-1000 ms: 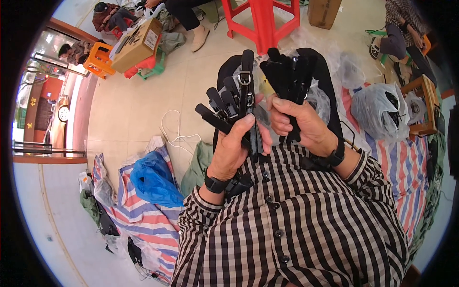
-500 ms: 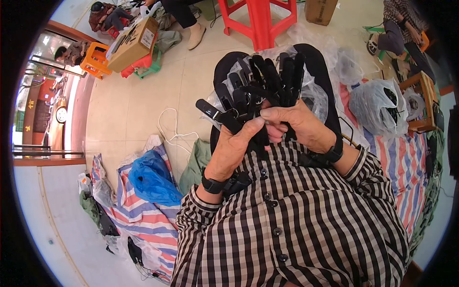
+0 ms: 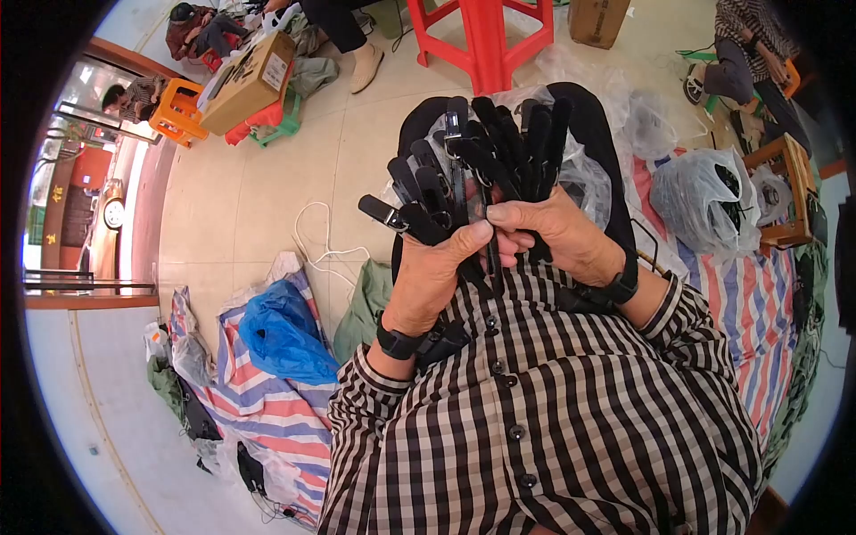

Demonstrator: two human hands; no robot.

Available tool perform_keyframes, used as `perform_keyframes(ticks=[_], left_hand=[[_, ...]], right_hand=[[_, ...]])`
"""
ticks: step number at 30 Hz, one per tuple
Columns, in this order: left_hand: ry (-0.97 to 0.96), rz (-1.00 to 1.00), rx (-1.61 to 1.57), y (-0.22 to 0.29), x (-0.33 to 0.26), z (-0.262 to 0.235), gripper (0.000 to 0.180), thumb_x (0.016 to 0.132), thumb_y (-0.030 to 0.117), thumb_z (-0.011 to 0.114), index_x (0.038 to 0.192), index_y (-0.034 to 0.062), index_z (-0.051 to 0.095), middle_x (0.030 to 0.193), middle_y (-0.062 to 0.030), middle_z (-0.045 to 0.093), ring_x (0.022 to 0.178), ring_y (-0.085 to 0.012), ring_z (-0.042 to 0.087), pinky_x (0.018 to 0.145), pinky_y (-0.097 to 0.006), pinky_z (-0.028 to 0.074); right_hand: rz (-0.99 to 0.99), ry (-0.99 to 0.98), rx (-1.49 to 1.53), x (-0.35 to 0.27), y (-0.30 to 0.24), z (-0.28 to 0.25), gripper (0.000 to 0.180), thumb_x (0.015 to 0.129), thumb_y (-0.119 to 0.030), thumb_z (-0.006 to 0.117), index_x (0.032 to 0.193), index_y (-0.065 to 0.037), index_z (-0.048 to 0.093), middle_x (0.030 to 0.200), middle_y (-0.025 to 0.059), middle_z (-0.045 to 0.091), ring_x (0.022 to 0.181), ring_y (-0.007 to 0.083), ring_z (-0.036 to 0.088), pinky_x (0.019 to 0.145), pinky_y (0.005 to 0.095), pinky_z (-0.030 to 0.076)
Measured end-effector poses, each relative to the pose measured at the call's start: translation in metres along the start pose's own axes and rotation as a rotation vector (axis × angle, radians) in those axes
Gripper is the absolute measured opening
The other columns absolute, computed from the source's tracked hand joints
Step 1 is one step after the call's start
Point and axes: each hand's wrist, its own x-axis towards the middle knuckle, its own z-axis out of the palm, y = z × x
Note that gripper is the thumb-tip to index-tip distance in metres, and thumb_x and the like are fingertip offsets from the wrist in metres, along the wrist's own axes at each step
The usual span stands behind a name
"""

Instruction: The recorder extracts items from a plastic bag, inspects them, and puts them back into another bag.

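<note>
Above my lap, both hands grip a fanned bundle of black straps [image 3: 513,147] with rounded ends and small shiny metal clips. My left hand [image 3: 428,276] is closed on several of them, which splay up and to the left. Thumb against fingers, my right hand [image 3: 566,234] pinches others that stand upright in a tight bunch. The two thumbs nearly meet at a thin strap hanging between the hands. One strap in the middle stands up with its metal buckle [image 3: 453,129] showing. Most of the fingers lie hidden behind the straps.
Clear plastic sheeting [image 3: 588,183] covers my lap. A red stool [image 3: 486,58] stands ahead. To the left lie a blue plastic bag [image 3: 285,330] and a striped cloth [image 3: 267,401]. A filled plastic bag [image 3: 704,201] sits on the right. Other people sit farther off.
The straps in my left hand have shifted and spread. One with a buckle now stands upright in the middle. Both hands stay nearly in place.
</note>
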Motion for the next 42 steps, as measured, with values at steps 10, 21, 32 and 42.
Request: perform_keyframes(ticks=[10, 21, 32, 42], left_hand=[[0.058, -0.039, 0.016, 0.009, -0.002, 0.007, 0.03, 0.088, 0.007, 0.058, 0.113, -0.0079, 0.052, 0.088, -0.0195, 0.066, 0.074, -0.0237, 0.067, 0.055, -0.027, 0.052], [0.101, 0.019, 0.079, 0.012, -0.001, 0.01, 0.034, 0.09, 0.013, 0.055, 0.119, -0.0041, 0.051, 0.092, -0.0173, 0.066, 0.077, -0.0228, 0.067, 0.049, -0.023, 0.05], [0.203, 0.082, 0.11, 0.001, -0.001, -0.001, 0.043, 0.087, 0.02, 0.056, 0.123, -0.0033, 0.049, 0.095, -0.0113, 0.059, 0.082, -0.0184, 0.058, 0.066, -0.031, 0.051], [-0.066, -0.026, 0.0, -0.001, 0.001, -0.007, 0.04, 0.09, 0.02, 0.048, 0.121, -0.0044, 0.05, 0.093, -0.0148, 0.062, 0.071, -0.0194, 0.06, 0.066, -0.031, 0.051]], right_hand=[[-0.023, 0.011, 0.22, 0.005, 0.005, -0.003, 0.013, 0.085, -0.014, 0.063, 0.089, -0.003, 0.057, 0.064, 0.0011, 0.055, 0.048, 0.0073, 0.046, 0.046, 0.0225, 0.042], [-0.015, 0.046, 0.122, 0.005, 0.006, -0.006, 0.019, 0.085, -0.02, 0.064, 0.091, -0.003, 0.061, 0.072, -0.0002, 0.057, 0.056, 0.0054, 0.045, 0.05, 0.0211, 0.04], [-0.105, 0.158, 0.16, 0.004, 0.003, -0.009, 0.018, 0.088, -0.022, 0.059, 0.084, -0.004, 0.061, 0.071, 0.0014, 0.057, 0.063, 0.01, 0.054, 0.057, 0.0249, 0.043], [-0.039, 0.119, 0.107, 0.001, 0.002, -0.002, 0.011, 0.083, -0.013, 0.065, 0.085, -0.003, 0.06, 0.061, -0.0011, 0.053, 0.05, 0.006, 0.047, 0.044, 0.021, 0.036]])
